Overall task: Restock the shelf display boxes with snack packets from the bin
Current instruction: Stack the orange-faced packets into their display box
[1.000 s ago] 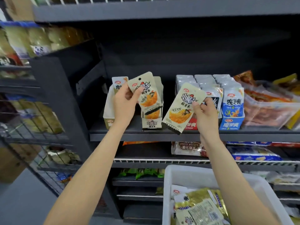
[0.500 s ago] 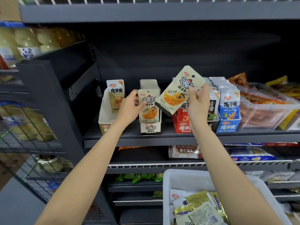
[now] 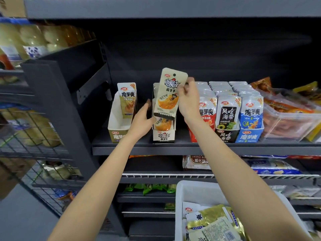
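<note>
Closest to the camera sits a white bin (image 3: pixel 194 190) with gold snack packs, parked in front of dark grey store shelving (image 3: pixel 191 149). Up on the middle shelf, the left hand (image 3: pixel 144 120) lies flat with straight fingers against the side of the cream display box (image 3: pixel 163 136). The right hand (image 3: pixel 188 100) pinches a cream snack packet (image 3: pixel 169 94) by its right edge, upright, right over that box's open top.
</note>
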`<state>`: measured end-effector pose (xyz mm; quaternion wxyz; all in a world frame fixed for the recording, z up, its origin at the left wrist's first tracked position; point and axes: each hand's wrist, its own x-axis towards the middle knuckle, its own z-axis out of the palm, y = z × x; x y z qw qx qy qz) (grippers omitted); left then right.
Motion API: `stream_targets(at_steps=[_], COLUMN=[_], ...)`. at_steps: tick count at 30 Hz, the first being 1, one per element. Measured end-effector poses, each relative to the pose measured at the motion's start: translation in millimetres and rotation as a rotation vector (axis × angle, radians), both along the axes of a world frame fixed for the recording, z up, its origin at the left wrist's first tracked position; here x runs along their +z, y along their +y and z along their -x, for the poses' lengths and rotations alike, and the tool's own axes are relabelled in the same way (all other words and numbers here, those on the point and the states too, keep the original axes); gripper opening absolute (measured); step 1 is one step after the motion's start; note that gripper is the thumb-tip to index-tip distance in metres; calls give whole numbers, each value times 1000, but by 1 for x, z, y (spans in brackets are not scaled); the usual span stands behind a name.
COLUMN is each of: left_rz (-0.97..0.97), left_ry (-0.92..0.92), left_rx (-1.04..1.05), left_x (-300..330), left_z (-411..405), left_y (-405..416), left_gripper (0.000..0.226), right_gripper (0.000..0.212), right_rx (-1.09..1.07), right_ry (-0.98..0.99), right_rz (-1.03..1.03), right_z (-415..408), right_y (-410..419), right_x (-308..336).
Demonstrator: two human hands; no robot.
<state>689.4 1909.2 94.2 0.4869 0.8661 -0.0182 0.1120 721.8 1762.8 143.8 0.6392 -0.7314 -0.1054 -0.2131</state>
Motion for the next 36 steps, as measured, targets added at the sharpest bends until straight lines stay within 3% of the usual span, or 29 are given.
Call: stream_targets(at_steps=[3,6,10,13,16,20,24,29,33,36], left_rz=[57,7,-83,-163,-161,-137,-205,-526,-724,-787], left_ry=[-25,-54,-115,-311,-509,-575,-338,175,435,515], left_rx=[5,-2,47,172,161,44,-188,-482,-560,-617], left_x=[-5,-8,-14,-18,-27,-64,-117,-169,-193,-200], left_z=[8,15,25,49,86,132,166,169,161,162], left_y=[0,-1,-4,-12,-32,-62,-99,-146,-164,-167], left_gripper=[72,68,59,44,27,21,19,37,50,66], right_gripper=[16,29,52,43,29,20,19,27,61,77], right_rx=[-9,-16,-67,-78,-38,75,89,117,326,508], right_ry=[3,36,-72,-206,-253,3,402,627,543,472], right_rz=[150,263,462,511,545,610,645,963,1086,1165], right_z=[-3,-4,12,47,93,146,183,208,218,218], right_y=[6,8,1,-18,-46,-93,-148,-201,-210,-202], right_x=[-7,-21,-34,-48,-76,-133,-191,-243,-253,-259])
